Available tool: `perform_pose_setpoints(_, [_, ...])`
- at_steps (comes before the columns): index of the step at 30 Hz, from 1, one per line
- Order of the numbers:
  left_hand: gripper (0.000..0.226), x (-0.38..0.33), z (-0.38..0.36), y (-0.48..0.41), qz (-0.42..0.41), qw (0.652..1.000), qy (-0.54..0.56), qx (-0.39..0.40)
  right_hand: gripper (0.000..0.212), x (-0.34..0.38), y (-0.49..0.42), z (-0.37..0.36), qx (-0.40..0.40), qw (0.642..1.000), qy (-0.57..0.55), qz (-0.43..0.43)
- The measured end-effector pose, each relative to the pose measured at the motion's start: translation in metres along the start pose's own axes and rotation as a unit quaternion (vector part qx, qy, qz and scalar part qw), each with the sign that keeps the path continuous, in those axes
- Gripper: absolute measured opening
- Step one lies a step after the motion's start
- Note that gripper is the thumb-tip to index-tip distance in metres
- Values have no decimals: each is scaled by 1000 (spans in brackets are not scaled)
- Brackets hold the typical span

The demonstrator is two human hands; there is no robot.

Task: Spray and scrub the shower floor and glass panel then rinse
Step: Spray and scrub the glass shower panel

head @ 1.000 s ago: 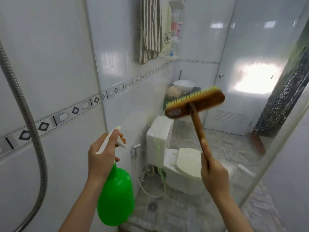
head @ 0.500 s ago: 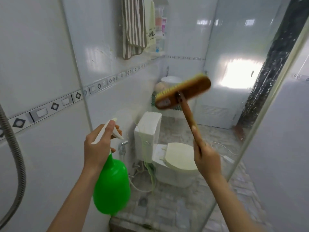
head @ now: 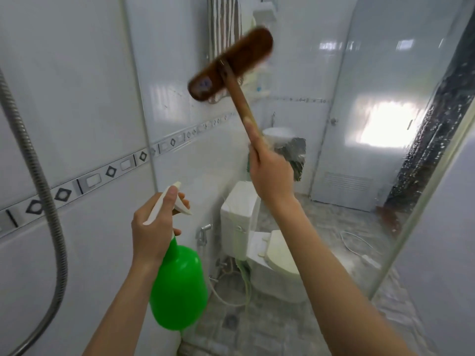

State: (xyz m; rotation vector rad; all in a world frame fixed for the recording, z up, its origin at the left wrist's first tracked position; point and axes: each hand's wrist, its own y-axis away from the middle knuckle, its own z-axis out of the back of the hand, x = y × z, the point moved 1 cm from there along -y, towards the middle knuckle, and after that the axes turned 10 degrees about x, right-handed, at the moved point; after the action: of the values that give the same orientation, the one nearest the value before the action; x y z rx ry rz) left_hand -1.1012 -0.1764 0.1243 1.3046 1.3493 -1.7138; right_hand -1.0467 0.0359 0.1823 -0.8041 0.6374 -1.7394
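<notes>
My left hand point(head: 154, 227) grips the white trigger head of a green spray bottle point(head: 178, 289), which hangs low in the middle of the view with its nozzle turned toward the glass. My right hand point(head: 271, 173) grips the wooden handle of a brown scrub brush point(head: 231, 64). The brush head is raised high against the glass panel point(head: 334, 124) and is blurred. Droplets and streaks show on the glass at the right. Through the glass, low down, I see the stone-patterned floor point(head: 257, 327).
A metal shower hose point(head: 48, 214) curves down the white tiled wall at the left. Behind the glass stand a white toilet point(head: 257, 247), a bidet sprayer, a striped towel point(head: 223, 19) and a white door point(head: 372, 111). The panel's metal edge point(head: 421, 201) slants down the right side.
My right hand has swung the brush up the glass, from about toilet-tank height to near the towel. The spray bottle stays in my left hand, roughly where it was.
</notes>
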Motion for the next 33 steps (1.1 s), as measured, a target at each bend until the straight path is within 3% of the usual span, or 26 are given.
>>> perform_pose_setpoints(3, [34,0,7,-1,-2,1000,-1,-4,51,11,-13,-3,-6,1000,-10,-4])
perform_pose_setpoints(8, [33,6,25,1,17,1000,15,-6,50,-15,90,-26,61,996,-49,-33])
perform_pose_setpoints(11, [33,9,33,2,33,999,16,-10,52,17,41,-32,43,999,-13,-24])
perform_pose_setpoints(14, [32,11,38,4,36,999,2,-11,54,50,-15,-36,85,995,49,23])
perform_pose_setpoints(16, [32,14,41,6,41,999,-4,-8,57,41,-5,-45,101,994,45,18])
perform_pose_setpoints(20, [32,28,53,14,45,999,-19,-4,68,-41,150,-61,131,990,31,-38])
perform_pose_setpoints(24, [33,52,60,30,62,998,-15,0,109,-81,279,-52,223,962,13,-157])
perform_pose_setpoints(26, [34,65,55,37,84,996,-20,7,95,-66,261,-57,227,961,1,-156])
perform_pose_setpoints(29, [34,78,46,42,102,994,-28,15,65,-38,197,-82,190,977,56,-80])
perform_pose_setpoints(33, [32,87,36,48,108,994,-32,14,76,-46,185,-74,223,968,99,-60])
